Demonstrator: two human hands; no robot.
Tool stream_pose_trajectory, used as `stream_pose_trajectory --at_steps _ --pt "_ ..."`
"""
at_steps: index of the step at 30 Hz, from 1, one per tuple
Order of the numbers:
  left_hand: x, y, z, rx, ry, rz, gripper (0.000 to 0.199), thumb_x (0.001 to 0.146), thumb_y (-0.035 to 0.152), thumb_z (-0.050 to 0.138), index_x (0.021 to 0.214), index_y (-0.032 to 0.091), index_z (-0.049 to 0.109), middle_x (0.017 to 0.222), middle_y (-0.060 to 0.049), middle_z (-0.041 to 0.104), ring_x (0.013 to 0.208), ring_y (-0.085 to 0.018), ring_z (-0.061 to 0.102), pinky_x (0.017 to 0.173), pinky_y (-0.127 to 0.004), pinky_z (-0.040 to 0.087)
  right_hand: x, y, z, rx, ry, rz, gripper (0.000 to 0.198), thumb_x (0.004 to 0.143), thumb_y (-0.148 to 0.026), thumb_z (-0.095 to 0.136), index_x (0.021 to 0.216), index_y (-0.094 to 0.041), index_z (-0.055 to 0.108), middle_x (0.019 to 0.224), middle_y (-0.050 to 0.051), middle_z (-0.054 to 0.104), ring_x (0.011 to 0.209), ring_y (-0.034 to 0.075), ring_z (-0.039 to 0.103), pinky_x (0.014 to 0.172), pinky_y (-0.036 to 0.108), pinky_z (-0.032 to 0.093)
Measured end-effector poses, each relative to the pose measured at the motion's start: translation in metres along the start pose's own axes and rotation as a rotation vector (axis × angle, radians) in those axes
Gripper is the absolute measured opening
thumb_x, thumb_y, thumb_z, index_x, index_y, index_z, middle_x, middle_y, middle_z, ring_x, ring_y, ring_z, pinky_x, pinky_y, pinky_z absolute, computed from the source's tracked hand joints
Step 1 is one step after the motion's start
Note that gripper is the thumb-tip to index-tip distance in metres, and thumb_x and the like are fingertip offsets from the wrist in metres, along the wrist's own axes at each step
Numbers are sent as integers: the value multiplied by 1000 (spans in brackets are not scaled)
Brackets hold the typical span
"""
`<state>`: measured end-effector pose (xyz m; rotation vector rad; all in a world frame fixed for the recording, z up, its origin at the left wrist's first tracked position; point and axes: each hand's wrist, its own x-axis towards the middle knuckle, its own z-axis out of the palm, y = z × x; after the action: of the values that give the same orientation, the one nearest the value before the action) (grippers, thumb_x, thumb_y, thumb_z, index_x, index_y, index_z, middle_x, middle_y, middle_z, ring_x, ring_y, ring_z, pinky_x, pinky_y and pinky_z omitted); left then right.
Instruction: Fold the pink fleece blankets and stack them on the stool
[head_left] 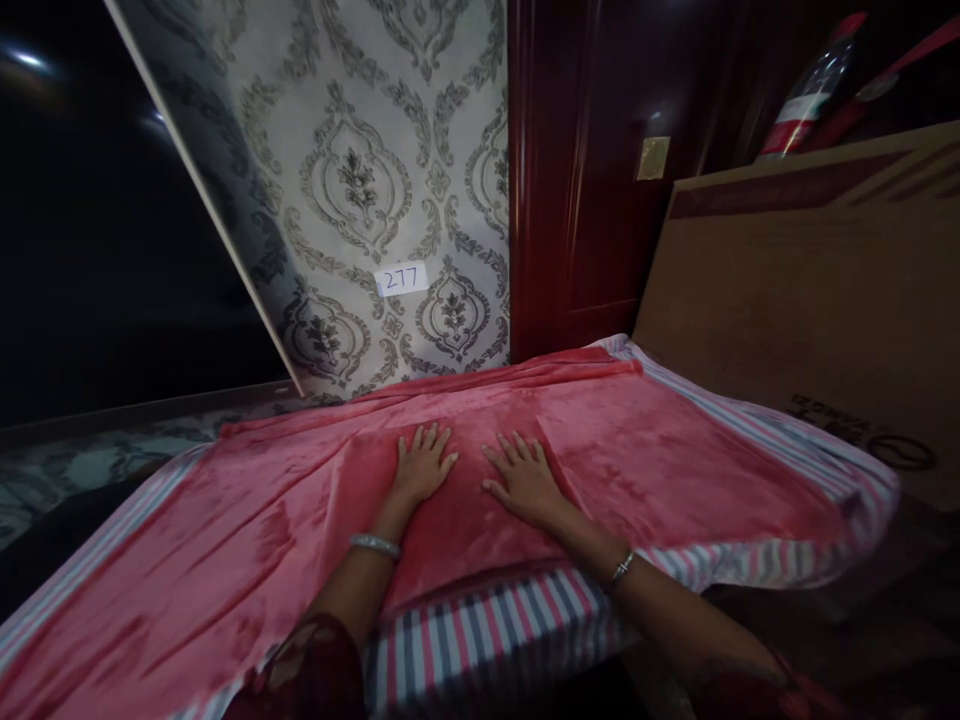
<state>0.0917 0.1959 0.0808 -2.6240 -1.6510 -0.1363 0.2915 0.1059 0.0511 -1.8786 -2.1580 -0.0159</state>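
Note:
A plush pink-red blanket (667, 450) lies spread over a striped cloth (480, 635). In its middle is a darker, folded-looking rectangular section (465, 540). Flat on that section rests my left hand (424, 466), fingers apart, with a bracelet at the wrist. My right hand (523, 480) lies palm down on it too, a little to the right, its fingers spread and a thin bracelet on the wrist. Neither hand grips anything. Long creases run through the blanket on the left side.
Behind the blanket stand a patterned wall (360, 190) with a paper label "277" (401, 279) and a dark red wooden panel (577, 200). A large cardboard box (795, 300) is at right, with a bottle (810, 100) behind its top edge. A dark screen (112, 220) stands at left.

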Motion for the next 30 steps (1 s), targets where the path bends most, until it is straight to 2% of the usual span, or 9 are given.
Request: stream_pose_trajectory --at_steps 3,6,13,16,19,23,26,30 --pt "-3 -3 12 16 41 7 60 99 49 30 154 25 31 161 -10 29 149 -33 23 117 -63 20 0 1 2 4 6 -1 64 97 -61 39 153 -30 36 161 9 27 149 34 17 118 57 10" --pt "-4 -4 14 1 36 12 61 100 50 28 154 23 32 160 -10 31 148 -33 24 117 -62 20 0 1 3 11 17 4 63 97 -60 40 153 -31 37 161 9 29 149 34 18 118 57 11" --pt "1 -6 5 -40 -17 -2 62 99 51 28 155 22 29 163 -9 25 150 -33 21 118 -61 16 -1 0 1 11 10 8 63 97 -60 39 153 -31 37 161 8 28 149 34 18 118 58 12" --pt "-7 -1 -5 -60 -54 -6 63 99 51 31 154 22 30 164 -10 21 151 -32 17 119 -60 14 -1 2 -1 12 3 -2 63 98 -60 38 153 -30 36 162 8 26 149 33 17 118 57 11" --pt "-36 12 -9 -78 -56 75 63 97 52 37 152 22 36 162 -12 25 150 -33 19 119 -59 16 -2 3 0 5 7 -6 63 98 -59 37 154 -30 35 162 9 26 149 33 18 118 58 11" --pt "-96 31 -1 -83 -1 246 62 96 53 43 151 25 38 161 -11 30 149 -33 22 118 -60 19 -2 5 2 -2 12 -6 62 99 -58 36 154 -30 35 162 8 26 149 34 16 117 58 11" --pt "-127 38 9 -51 52 239 63 95 54 46 151 27 37 161 -10 31 149 -34 22 118 -61 19 -2 6 3 0 8 -1 62 99 -58 36 154 -30 34 162 8 25 150 34 15 118 58 10" --pt "-135 40 19 -11 93 209 62 94 51 48 150 26 39 159 -9 34 148 -34 24 118 -61 19 -2 6 3 -8 3 0 62 99 -57 37 154 -29 34 163 8 24 150 34 15 117 58 10"
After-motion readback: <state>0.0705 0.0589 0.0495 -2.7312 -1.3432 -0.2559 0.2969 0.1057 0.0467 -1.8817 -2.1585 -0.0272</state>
